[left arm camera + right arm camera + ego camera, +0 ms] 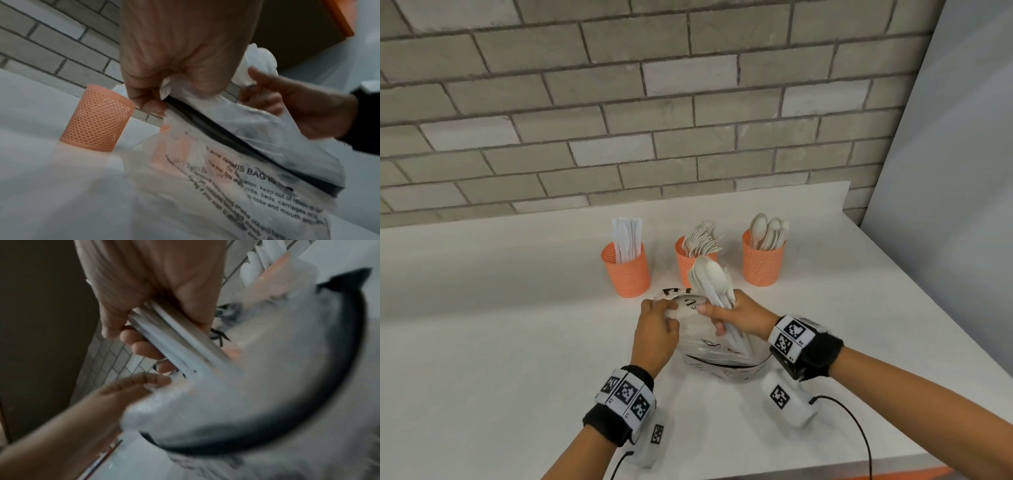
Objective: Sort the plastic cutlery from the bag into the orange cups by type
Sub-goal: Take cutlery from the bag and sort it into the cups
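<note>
A grey brick wall [640, 102] with darker mortar lines fills the view from nine to one o'clock. Below it runs a white worktop [482, 308], and a plain pale wall panel [955, 154] stands at three o'clock.

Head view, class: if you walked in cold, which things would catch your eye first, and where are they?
Three orange cups stand in a row at the back of the white counter, by the brick wall: knives left, forks middle, spoons right. In front of them the right hand grips a bunch of white spoons lifted out of the clear bag. The left hand pinches the bag's edge.
</note>
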The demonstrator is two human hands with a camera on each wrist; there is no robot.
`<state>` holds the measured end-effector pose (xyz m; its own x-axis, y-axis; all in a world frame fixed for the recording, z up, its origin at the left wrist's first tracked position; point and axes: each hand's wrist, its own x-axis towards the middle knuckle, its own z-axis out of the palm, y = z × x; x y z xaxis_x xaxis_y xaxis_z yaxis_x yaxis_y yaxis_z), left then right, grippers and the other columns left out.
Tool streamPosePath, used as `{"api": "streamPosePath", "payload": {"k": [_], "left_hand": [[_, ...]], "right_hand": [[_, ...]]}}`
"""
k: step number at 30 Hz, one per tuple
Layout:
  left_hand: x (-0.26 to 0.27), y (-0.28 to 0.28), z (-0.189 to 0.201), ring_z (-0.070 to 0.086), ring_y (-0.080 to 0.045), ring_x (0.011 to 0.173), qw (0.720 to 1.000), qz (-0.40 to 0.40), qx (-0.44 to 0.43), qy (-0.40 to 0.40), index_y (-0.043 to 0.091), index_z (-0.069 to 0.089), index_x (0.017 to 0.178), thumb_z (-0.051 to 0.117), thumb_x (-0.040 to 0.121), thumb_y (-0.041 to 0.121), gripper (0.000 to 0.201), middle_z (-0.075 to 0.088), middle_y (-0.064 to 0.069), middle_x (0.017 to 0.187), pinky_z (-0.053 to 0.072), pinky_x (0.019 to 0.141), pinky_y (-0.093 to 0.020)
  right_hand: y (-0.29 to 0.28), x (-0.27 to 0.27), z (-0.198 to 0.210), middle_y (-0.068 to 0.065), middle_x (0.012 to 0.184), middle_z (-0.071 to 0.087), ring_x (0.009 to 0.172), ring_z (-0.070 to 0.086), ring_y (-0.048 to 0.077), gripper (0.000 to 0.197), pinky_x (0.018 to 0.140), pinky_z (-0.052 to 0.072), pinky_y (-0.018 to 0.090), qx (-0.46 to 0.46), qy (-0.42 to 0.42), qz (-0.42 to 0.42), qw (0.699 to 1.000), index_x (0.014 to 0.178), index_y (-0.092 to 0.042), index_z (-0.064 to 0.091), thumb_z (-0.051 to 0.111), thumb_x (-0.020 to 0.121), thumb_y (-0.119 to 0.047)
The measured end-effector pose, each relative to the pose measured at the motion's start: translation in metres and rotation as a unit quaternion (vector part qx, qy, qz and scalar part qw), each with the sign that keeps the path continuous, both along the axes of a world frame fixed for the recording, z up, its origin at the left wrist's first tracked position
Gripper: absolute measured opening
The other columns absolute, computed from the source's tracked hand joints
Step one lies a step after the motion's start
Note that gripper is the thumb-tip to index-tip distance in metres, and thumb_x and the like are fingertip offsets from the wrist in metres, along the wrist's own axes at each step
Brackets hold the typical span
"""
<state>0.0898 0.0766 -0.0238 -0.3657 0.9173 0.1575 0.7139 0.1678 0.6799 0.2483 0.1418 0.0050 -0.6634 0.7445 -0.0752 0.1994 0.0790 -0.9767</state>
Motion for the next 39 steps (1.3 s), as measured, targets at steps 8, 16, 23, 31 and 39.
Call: {"api": "streamPosePath", "payload": {"k": [8,16,23,31,39], "left_hand": [[-0.002,-0.008,0.020,0.050,-0.025,0.107,0.998,0.014,0.057,0.036,0.015,0.066,0.093,0.061,0.085,0.016,0.010,0.050,-0.012,0.117,0.038,0.082,-0.026],[0.046,0.002,0.079,0.060,-0.018,0.098,0.841,-0.047,0.072,-0.534,0.011,0.059,0.101,0.035,0.099,0.015,0.024,0.063,-0.007,0.103,0.047,0.091,-0.028],[0.065,0.019,0.052,0.057,-0.033,0.097,0.631,-0.047,-0.141,-0.761,-0.007,0.052,0.105,0.032,0.100,0.035,0.047,0.059,-0.024,0.105,0.046,0.089,-0.039],[0.072,0.030,0.054,0.063,-0.029,0.088,0.569,-0.049,-0.113,-0.813,-0.003,0.048,0.121,0.038,0.098,0.027,0.039,0.064,-0.019,0.099,0.059,0.067,-0.042],[0.067,0.022,0.052,0.060,-0.023,0.087,0.748,-0.112,-0.227,-0.613,0.007,0.057,0.099,0.032,0.098,0.043,0.044,0.061,-0.010,0.095,0.047,0.088,-0.033]], "right_hand": [[0.024,0.012,0.032,-0.006,0.038,0.039,0.033,0.038,0.008,0.022,0.040,0.040,0.019,-0.105,0.145,-0.114,0.977,0.070,-0.017,0.051,0.056,0.091,-0.019],[0.028,0.008,0.055,-0.008,0.037,0.036,0.032,0.031,0.008,0.028,0.037,0.030,0.019,-0.075,0.257,-0.230,0.936,0.065,-0.016,0.045,0.058,0.090,-0.015],[0.016,0.002,0.063,-0.006,0.039,0.045,0.036,0.040,0.010,0.025,0.042,0.039,0.022,0.030,0.261,-0.272,0.926,0.064,-0.015,0.055,0.060,0.089,-0.016],[0.006,-0.006,0.031,0.003,0.055,0.057,0.047,0.057,0.005,0.016,0.055,0.051,0.022,0.042,0.215,-0.313,0.924,0.070,-0.013,0.059,0.067,0.082,-0.005],[0.008,-0.007,0.016,-0.010,0.044,0.049,0.037,0.047,0.002,0.021,0.046,0.042,0.021,0.024,0.171,-0.341,0.924,0.068,-0.018,0.054,0.065,0.085,-0.019]]}}
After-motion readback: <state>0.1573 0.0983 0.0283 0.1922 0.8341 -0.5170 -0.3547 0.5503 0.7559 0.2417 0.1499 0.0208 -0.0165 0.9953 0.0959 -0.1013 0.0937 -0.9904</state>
